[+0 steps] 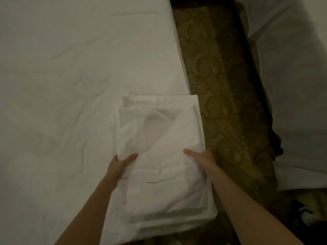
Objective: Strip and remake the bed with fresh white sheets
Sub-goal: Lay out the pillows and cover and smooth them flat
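At the bed's right edge: stack of folded white sheets (159,156) sits on the bed (70,68), partly overhanging toward the patterned carpet (221,85). Left hand (120,163) grips the stack's left side, thumb on top, fingers hidden beneath. Right hand (201,156) grips the right side the same way, thumb on top. Two-sided grip likely keeps the folded layers from sliding apart; looser folds lie near the person. Mattress surface is white, wrinkled, looks covered by a base layer; can't tell if that's fresh. Stack parked at the near edge probably for easy reach while working. Second white bed (292,85) across the carpet strip, well apart. Judgement: stripping looks done, remake starting. Next likely needs unfolding the top sheet.
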Motion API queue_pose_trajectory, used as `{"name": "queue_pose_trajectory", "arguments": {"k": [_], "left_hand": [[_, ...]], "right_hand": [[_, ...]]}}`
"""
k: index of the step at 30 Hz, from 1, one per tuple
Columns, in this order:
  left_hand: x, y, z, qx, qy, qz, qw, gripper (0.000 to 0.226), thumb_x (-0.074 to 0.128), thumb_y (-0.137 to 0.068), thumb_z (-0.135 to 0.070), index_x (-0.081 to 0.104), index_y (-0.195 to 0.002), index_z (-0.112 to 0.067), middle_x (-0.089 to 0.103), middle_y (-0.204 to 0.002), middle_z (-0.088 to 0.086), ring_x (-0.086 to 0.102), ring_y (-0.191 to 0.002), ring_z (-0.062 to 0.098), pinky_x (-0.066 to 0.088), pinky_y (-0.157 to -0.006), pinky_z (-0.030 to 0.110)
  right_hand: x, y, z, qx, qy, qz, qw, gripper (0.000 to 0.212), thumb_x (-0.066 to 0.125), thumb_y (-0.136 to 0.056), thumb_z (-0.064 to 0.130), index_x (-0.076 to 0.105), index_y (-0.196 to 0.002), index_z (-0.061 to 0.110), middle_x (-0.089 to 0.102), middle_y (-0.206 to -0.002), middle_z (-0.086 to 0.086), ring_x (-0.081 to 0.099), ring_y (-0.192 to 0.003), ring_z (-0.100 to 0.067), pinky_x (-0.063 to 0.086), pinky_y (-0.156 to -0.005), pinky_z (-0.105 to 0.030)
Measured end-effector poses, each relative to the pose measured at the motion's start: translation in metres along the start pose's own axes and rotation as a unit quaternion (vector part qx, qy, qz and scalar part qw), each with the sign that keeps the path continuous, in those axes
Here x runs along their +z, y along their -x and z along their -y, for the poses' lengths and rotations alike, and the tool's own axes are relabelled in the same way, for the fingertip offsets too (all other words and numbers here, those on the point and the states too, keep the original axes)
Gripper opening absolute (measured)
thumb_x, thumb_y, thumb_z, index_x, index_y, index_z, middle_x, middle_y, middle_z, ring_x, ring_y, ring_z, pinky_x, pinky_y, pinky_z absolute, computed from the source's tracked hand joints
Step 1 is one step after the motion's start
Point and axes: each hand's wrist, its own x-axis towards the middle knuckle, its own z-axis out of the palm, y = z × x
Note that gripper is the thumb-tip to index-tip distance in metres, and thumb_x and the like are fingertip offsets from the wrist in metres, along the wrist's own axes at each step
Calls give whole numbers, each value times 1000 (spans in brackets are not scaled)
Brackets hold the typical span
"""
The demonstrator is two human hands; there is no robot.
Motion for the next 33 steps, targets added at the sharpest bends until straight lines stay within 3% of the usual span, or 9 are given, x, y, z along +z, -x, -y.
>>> {"name": "queue_pose_trajectory", "arguments": {"k": [7, 10, 16, 19, 21, 23, 25, 28, 33], "left_hand": [[9, -7, 4, -16, 11, 87, 996, 97, 93, -21, -53, 68, -105, -11, 75, -92, 1, 72, -85, 17, 56, -68, 27], [15, -8, 5, 2, 18, 49, 999, 59, 92, -54, -29, 67, -103, -9, 72, -79, -7, 68, -75, 9, 55, -72, 28], [18, -13, 17, 57, 36, 17, 998, 51, 87, -66, -20, 67, -111, -7, 71, -91, -1, 67, -82, 7, 51, -66, 19], [16, -3, 14, 108, 29, 19, 994, 57, 89, -62, -27, 68, -112, -10, 71, -97, 1, 67, -87, 10, 52, -72, 21], [6, 5, 14, 137, 23, 21, 990, 70, 86, -52, -41, 68, -113, -13, 72, -100, 1, 68, -93, 16, 55, -80, 29], [-20, 14, 14, 151, 26, 19, 988, 63, 87, -58, -36, 66, -113, -13, 71, -101, 1, 67, -95, 19, 53, -82, 30], [-64, 22, 15, 166, 29, 4, 986, 50, 87, -66, -27, 64, -110, -16, 69, -96, -4, 66, -93, 18, 51, -78, 27], [-151, 29, 16, 197, 8, -36, 980, 63, 85, -58, -39, 64, -113, -15, 68, -97, -5, 65, -93, 18, 52, -80, 31], [-312, 33, 24, 207, -53, -137, 967, 57, 84, -70, -30, 61, -120, -15, 61, -102, -6, 58, -95, 14, 44, -80, 27]], "right_hand": [[-7, -25, -11, 9, -80, 106, 991, 76, 88, -64, 29, 57, -130, 6, 62, -127, -8, 60, -102, -22, 47, -88, -30], [-5, -23, -12, -5, -99, 107, 989, 62, 85, -68, 19, 61, -123, 5, 65, -118, -7, 61, -96, -20, 48, -87, -30], [1, -9, -14, -49, -88, 65, 993, 64, 84, -70, 16, 57, -127, 6, 63, -122, -9, 59, -104, -22, 47, -97, -35], [1, 21, -5, -84, -72, 23, 994, 56, 78, -76, 10, 56, -127, 1, 61, -124, -11, 55, -98, -20, 45, -84, -21], [6, 46, 3, -127, -58, 1, 990, 52, 74, -81, 6, 54, -128, -1, 57, -118, -5, 50, -97, -17, 41, -62, -4], [22, 74, 13, -161, -52, -9, 986, 54, 73, -81, 6, 52, -131, -1, 55, -112, -6, 48, -97, -16, 39, -57, -5], [52, 100, 22, -178, -50, -4, 983, 56, 76, -79, 9, 54, -129, 0, 59, -115, -8, 51, -98, -17, 41, -77, -17], [120, 141, 30, -185, -44, 11, 982, 52, 80, -75, 12, 60, -122, 2, 64, -114, -12, 58, -95, -21, 43, -81, -28], [263, 212, 40, -204, -55, 44, 976, 46, 82, -72, 18, 64, -112, 8, 68, -110, -12, 63, -100, -28, 51, -90, -38]]}}
